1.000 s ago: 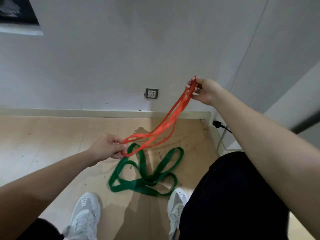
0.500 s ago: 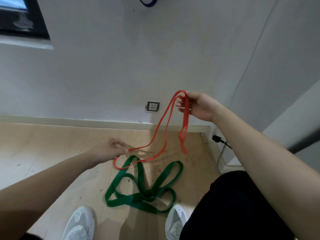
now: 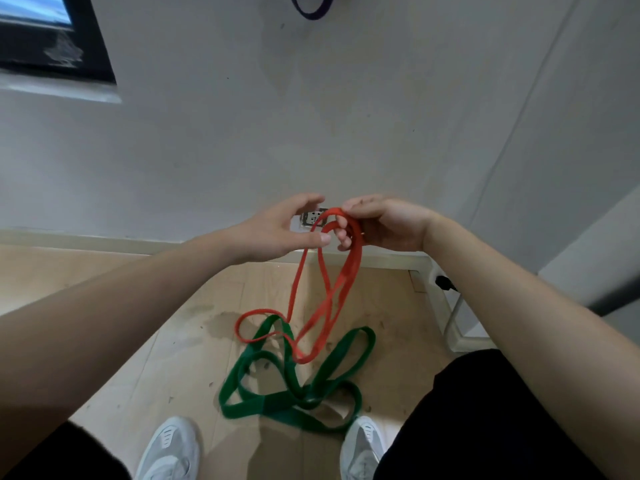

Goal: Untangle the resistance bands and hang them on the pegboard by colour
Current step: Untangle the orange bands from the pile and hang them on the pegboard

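The wide green band (image 3: 298,393) lies tangled on the floor (image 3: 121,306), likely the heavier of the two. The thin red band (image 3: 346,278), light, limp and stretchy, dangles in loops from the right hand (image 3: 388,226), which grips its top; that is the best place to hold it. The left hand (image 3: 277,233), relaxed and holding nothing, has risen from near the floor to just beside it.

Bare floor (image 3: 187,368) left of the green bands (image 3: 256,407) is open. The hanging red band (image 3: 348,271) crosses the green tangle's top. Wall (image 3: 346,133) blocks beyond; white shoes (image 3: 169,448) bound the near side.
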Demonstrator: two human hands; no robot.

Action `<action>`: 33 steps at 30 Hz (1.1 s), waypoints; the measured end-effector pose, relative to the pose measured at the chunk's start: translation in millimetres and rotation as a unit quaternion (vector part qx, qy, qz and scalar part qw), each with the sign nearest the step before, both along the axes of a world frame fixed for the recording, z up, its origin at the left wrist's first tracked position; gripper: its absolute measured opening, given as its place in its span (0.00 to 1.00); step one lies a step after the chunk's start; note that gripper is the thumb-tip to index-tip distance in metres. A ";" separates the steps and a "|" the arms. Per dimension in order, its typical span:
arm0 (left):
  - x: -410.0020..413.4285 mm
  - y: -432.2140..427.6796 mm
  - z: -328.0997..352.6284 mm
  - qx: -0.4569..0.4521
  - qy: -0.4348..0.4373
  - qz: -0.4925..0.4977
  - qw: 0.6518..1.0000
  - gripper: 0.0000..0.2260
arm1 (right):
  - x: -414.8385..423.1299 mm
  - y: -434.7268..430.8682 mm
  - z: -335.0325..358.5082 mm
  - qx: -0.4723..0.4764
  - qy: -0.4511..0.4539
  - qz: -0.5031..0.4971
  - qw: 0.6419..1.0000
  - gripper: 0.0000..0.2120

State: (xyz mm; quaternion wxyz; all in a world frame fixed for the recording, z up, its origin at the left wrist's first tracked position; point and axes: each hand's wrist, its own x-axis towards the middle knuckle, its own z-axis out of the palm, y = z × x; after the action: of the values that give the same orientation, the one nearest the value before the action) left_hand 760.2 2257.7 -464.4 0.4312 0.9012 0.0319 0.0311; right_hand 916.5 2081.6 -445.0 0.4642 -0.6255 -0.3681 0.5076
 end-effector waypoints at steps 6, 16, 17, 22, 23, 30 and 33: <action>-5.3 8.3 7.9 -0.076 -0.011 -0.040 0.996 0.09 | -11.3 10.6 1.7 0.024 0.005 0.021 0.999 0.12; -2.3 23.8 36.6 -0.133 -0.114 0.051 0.983 0.07 | -14.9 14.0 2.8 0.047 0.012 0.016 0.999 0.11; -1.2 26.4 39.5 -0.149 -0.135 0.067 0.977 0.06 | -12.9 14.2 1.4 0.042 0.010 0.010 0.999 0.11; 3.4 43.6 45.7 -0.229 -0.193 0.136 0.944 0.05 | 1.2 10.3 -9.2 0.005 0.027 -0.027 0.999 0.13; 3.9 48.5 44.6 -0.239 -0.202 0.150 0.938 0.05 | 4.8 8.4 -12.0 -0.004 0.025 -0.034 0.999 0.14; -2.7 81.1 23.7 -0.218 -0.090 0.120 0.964 0.06 | 14.2 0.6 -17.3 -0.030 -0.004 -0.080 0.996 0.18; -12.3 81.0 21.6 -0.131 0.041 0.062 0.988 0.18 | 6.8 2.3 -10.2 0.015 0.015 -0.081 0.997 0.16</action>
State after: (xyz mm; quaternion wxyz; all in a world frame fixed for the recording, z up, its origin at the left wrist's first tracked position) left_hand 747.9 2338.7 -442.9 0.5414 0.8334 0.1097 0.0161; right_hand 923.3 2083.9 -455.2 0.5183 -0.6385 -0.3166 0.4728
